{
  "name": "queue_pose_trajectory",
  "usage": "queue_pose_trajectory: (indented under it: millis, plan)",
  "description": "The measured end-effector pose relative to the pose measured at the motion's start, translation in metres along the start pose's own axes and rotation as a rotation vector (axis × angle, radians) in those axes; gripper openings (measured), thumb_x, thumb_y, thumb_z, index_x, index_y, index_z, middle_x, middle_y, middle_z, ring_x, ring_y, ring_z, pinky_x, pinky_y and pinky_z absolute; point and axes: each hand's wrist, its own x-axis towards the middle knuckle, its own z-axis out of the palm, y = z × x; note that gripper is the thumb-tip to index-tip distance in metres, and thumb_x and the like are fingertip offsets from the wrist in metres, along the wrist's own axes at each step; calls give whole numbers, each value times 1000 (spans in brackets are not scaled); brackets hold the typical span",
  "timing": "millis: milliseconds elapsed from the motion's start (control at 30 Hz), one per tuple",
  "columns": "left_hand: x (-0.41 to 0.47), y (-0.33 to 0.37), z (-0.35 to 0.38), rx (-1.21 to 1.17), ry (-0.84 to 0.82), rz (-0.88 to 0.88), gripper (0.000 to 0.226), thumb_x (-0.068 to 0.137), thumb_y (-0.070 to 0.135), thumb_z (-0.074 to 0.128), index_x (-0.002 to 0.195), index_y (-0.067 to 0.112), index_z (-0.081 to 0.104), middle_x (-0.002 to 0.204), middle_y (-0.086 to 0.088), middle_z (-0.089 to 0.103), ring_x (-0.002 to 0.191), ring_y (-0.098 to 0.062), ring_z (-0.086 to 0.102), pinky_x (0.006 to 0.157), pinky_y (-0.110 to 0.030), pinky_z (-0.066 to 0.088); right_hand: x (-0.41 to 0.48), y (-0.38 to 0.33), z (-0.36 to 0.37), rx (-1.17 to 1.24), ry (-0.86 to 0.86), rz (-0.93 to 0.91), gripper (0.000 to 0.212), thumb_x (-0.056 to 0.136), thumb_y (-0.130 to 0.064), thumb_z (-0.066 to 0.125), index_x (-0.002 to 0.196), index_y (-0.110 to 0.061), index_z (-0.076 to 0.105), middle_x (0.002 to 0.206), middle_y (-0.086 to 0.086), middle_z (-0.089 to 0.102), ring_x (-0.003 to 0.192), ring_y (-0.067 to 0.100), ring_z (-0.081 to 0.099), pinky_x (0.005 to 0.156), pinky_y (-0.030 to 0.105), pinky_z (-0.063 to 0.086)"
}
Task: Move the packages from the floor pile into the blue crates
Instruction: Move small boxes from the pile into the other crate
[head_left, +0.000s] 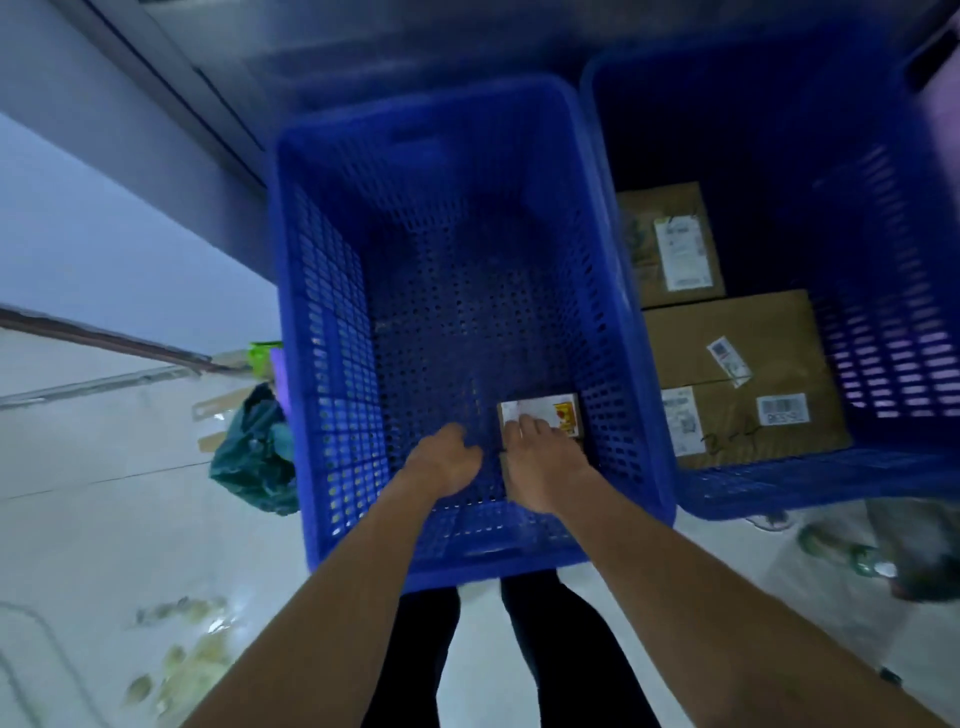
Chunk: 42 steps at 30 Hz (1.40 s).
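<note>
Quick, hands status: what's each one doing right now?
Left hand: loosely curled, holding nothing, inside the blue crate.
Right hand: on top of the small package; gripping or just touching cannot be told.
</note>
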Motion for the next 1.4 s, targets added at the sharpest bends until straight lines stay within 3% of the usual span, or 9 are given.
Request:
queue_pose_trajectory:
  millis: [167,267,433,567,767,900,1033,1200,1400]
  plan:
    - [-85,-1,-37,15,125,22,43,99,28,46,135,5,45,126,-21,58,108,-40,59,74,-43,47,-67,-16,-51,-1,46,8,67,105,-35,42,155,1,16,156,23,26,139,37,35,110,46,39]
    - [-131,-6,-54,30,226,15,38,99,27,47,130,6,50,124,-17,59,109,-37,59,83,-38,48,-96,-34,-77,14,106,-25,62,104,-39,41,150,-2,25,150,20,32,133,37,39,106,47,40]
    - [-183,-29,-73,46,307,12,21,93,27,47,95,7,53,113,-23,64,101,-39,61,75,-35,44,-122,-63,-102,-15,86,-73,57,105,-39,40,147,-2,33,154,21,30,132,38,41,104,47,38]
    - [-207,-55,-83,80,340,9,31,98,27,44,112,4,58,115,-14,60,108,-35,58,88,-38,48,-126,-93,-102,-42,54,-96,56,105,-39,40,147,-3,36,152,20,34,132,37,42,105,46,39]
    - [-220,-101,-110,106,339,9,28,95,22,44,99,2,64,110,-12,65,99,-32,62,76,-33,46,-122,-150,-88,-36,25,-106,51,106,-35,37,146,-3,38,153,20,34,131,37,43,105,46,38]
    - [-216,-142,-134,124,352,47,24,97,21,41,91,5,59,107,-20,67,96,-36,63,74,-33,43,-100,-194,-76,112,156,-88,18,104,-26,39,101,-10,47,119,14,53,91,27,48,85,39,42]
    - [-207,-189,-162,96,324,110,31,98,22,41,103,-1,63,108,-19,66,100,-35,62,84,-36,48,-89,-254,-63,153,314,-6,19,103,-18,42,89,-9,50,92,4,46,79,24,45,73,37,41]
    - [-174,-254,-195,105,219,167,27,96,20,46,95,2,65,103,-19,68,101,-35,63,80,-34,47,-71,-334,-35,234,367,84,19,102,-17,39,85,-13,48,89,1,45,78,21,44,69,35,37]
    - [-141,-307,-212,85,170,147,33,101,21,42,115,2,65,116,-16,67,110,-33,61,86,-33,45,-47,-370,-2,282,297,174,28,102,-29,39,106,-10,60,103,4,60,94,27,61,69,32,37]
